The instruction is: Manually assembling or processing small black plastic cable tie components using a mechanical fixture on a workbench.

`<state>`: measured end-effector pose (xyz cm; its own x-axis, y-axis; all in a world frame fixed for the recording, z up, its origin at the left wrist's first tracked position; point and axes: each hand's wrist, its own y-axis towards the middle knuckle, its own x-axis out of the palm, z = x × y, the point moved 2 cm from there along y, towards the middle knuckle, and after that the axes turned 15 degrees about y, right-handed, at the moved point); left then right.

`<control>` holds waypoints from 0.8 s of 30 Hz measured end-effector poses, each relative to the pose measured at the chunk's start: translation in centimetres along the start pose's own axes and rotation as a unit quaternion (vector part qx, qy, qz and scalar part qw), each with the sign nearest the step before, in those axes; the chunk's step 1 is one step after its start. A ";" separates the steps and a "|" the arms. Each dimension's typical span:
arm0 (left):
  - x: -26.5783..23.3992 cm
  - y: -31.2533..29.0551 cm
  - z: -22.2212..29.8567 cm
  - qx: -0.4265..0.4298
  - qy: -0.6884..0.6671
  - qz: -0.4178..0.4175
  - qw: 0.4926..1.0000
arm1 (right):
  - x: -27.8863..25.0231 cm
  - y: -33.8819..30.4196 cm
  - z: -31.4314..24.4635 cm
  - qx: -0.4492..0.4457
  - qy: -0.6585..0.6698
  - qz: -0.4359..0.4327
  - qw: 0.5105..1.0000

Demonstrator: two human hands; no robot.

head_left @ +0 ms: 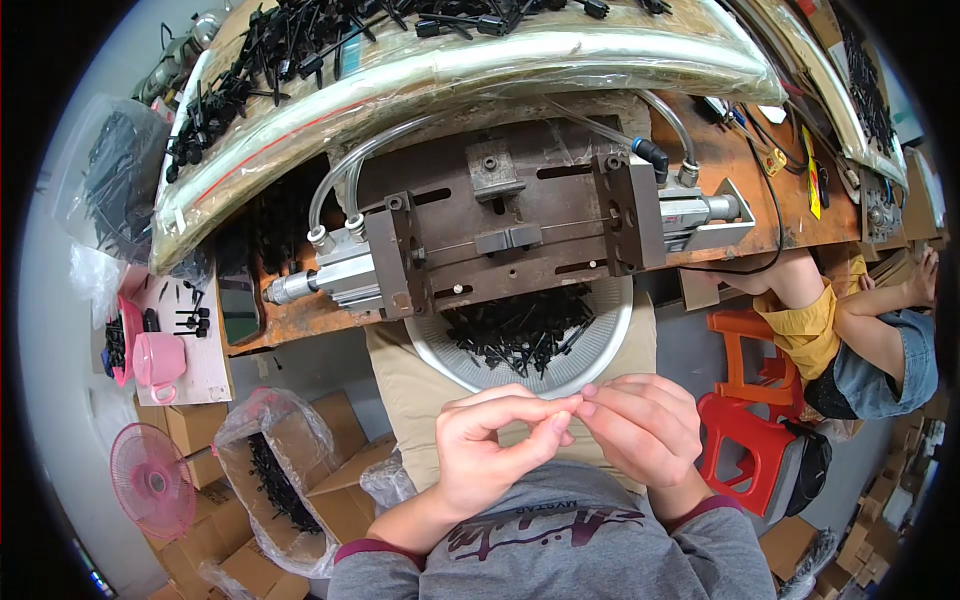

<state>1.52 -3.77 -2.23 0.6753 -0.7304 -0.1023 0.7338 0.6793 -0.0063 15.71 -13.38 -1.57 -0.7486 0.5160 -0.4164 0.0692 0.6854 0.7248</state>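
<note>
My left hand [495, 440] and my right hand [645, 428] meet fingertip to fingertip in front of my chest. Both are closed in a pinch; anything between the fingertips is too small or hidden to make out. Just beyond them, a white basket [425, 345] holds many thin black plastic parts [525, 325]. Above the basket stands a dark metal clamping fixture [560, 235] with a small block [508, 239] at its middle. A pneumatic cylinder [350, 282] sits on its left side and another cylinder [690, 212] on its right, with clear hoses attached.
A plastic-wrapped tray [450, 65] heaped with black parts spans the bench's back. At left are a pink mug [160, 362], a pink fan [153, 480] and a lined carton [275, 480] of black parts. At right, another person [850, 330] sits near red stools [745, 445].
</note>
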 end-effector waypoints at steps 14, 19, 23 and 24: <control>-0.1 0.0 -0.2 -0.029 -0.040 -0.009 0.999 | -0.1 -0.1 0.0 -0.001 0.011 -0.002 1.000; -0.1 0.0 -0.3 -0.022 -0.045 -0.009 0.999 | 0.0 0.1 0.0 0.013 0.022 -0.002 1.000; -0.1 0.0 -0.4 -0.021 -0.055 -0.007 0.998 | 0.0 0.1 0.1 0.016 0.034 0.001 0.999; -0.1 0.0 -0.4 -0.019 -0.060 -0.007 0.998 | 0.0 0.1 0.1 0.016 0.036 0.001 0.999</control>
<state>1.42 -3.69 -2.62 0.6703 -0.7419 0.0173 0.7417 0.6692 -0.0444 15.81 -13.20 -1.56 -0.7939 0.4802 -0.3731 0.0908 0.7003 0.7080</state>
